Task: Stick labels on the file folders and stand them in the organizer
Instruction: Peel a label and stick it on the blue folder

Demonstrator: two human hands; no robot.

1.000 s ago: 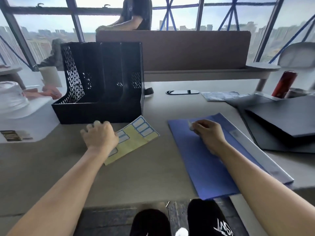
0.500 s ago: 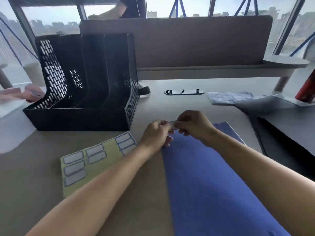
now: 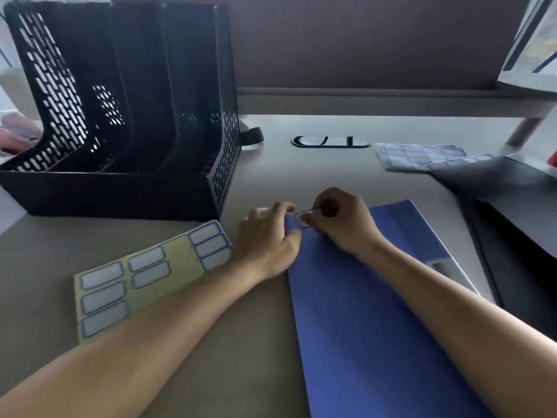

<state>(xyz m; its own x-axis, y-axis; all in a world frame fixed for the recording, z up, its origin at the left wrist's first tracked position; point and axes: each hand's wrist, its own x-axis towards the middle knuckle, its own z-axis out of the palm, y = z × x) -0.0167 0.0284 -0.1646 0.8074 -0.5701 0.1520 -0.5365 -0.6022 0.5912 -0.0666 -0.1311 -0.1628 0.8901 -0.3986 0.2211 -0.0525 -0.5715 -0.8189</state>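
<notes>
One black organizer (image 3: pixel 120 188) with three slots and one blue file folder (image 3: pixel 361 312) are on the desk (image 3: pixel 271 164). One yellow label sheet (image 3: pixel 180 260) carries eight stickers in groups of three, two and three, and one more label (image 3: pixel 302 220) sits between two hands, the left hand (image 3: pixel 268 236) and the right hand (image 3: pixel 340 221). Farther back lies one pile of label sheets (image 3: pixel 419 155); the number of dark folders (image 3: pixel 512 212) at the right cannot be told.

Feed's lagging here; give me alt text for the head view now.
The left hand and right hand pinch a small label at the far left corner of a blue folder lying flat on the table. A yellow label sheet lies to its left, in front of a black organizer whose slots look empty.
</notes>
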